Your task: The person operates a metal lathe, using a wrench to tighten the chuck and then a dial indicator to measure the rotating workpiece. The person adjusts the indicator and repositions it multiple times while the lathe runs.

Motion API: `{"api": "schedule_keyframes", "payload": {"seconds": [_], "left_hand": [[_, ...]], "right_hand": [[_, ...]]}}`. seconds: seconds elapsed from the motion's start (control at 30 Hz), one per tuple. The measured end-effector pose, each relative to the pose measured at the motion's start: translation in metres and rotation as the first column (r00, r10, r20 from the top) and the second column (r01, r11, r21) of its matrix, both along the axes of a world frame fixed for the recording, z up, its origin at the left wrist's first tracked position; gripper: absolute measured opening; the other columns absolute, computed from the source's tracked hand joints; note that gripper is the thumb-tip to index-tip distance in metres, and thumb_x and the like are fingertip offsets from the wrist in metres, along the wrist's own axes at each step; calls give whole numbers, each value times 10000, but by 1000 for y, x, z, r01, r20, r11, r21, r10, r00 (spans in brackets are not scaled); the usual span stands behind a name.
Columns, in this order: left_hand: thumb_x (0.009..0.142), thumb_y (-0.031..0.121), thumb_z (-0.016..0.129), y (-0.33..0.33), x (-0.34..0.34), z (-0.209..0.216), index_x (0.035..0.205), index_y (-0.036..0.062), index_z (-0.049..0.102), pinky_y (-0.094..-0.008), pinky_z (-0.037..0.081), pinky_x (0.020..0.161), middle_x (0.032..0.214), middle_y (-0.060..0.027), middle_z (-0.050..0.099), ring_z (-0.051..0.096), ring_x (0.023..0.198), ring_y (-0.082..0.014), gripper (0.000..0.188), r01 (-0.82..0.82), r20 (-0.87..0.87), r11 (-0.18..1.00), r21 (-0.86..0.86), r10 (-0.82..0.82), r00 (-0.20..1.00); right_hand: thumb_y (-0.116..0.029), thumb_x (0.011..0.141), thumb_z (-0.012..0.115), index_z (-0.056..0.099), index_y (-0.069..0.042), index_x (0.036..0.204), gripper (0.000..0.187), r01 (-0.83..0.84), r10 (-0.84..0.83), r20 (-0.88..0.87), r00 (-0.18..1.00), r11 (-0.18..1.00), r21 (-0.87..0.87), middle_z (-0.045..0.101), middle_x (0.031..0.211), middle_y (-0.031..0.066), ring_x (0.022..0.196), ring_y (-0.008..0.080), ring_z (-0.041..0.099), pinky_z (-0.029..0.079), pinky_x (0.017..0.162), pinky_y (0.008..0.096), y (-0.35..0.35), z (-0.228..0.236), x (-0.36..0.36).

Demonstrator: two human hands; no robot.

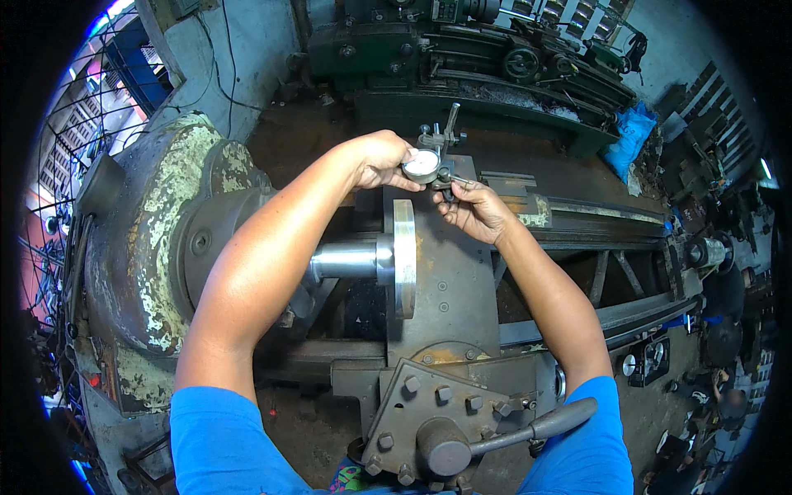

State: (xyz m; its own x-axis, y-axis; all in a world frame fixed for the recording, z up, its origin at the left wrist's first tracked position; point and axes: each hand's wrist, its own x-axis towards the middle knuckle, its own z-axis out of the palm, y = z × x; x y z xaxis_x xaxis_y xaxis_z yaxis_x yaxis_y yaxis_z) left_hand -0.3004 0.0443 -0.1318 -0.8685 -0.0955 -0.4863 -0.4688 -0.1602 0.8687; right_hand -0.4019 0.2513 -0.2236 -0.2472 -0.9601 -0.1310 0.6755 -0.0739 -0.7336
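Beyond the disc [404,260], the gauge [422,167] faces up, long axis perhaps rightward.

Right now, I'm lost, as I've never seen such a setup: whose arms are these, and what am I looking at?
This single picture comes from a fisheye camera on a person's head, looking down, so straight edges bend. No robot here: these are the person's own bare hands. The left hand holds a round dial indicator; the right hand grips its clamp. A metal stand rises just beyond. The big machine is a metal lathe: a shiny flanged disc on a shaft, a flat cross slide, and a bolted tool post nearest the wearer. A green lathe stands behind.
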Motion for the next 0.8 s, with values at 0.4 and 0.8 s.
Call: {"api": "schedule_keyframes", "payload": {"seconds": [0.4, 0.8], "left_hand": [[827, 9, 759, 6, 7, 10, 1359, 14, 506, -337, 577, 861, 1177, -114, 604, 621, 1049, -208, 590, 131, -66, 983, -126, -140, 988], [777, -51, 727, 5, 4, 4, 1304, 3, 524, -318, 600, 814, 1065, -128, 641, 669, 954, -205, 567, 146, -83, 962, -229, -169, 982]], "right_hand": [[-142, 1002, 573, 599, -29, 1141, 182, 23, -23, 31, 999, 999, -27, 679, 965, 100, 800, 180, 649, 545, 707, 315, -4, -8, 2], [-169, 1013, 549, 592, 1, 1169, 235, 81, -73, -165, 984, 996, 38, 674, 973, 104, 813, 182, 660, 555, 705, 308, 0, 1, -9]]}}
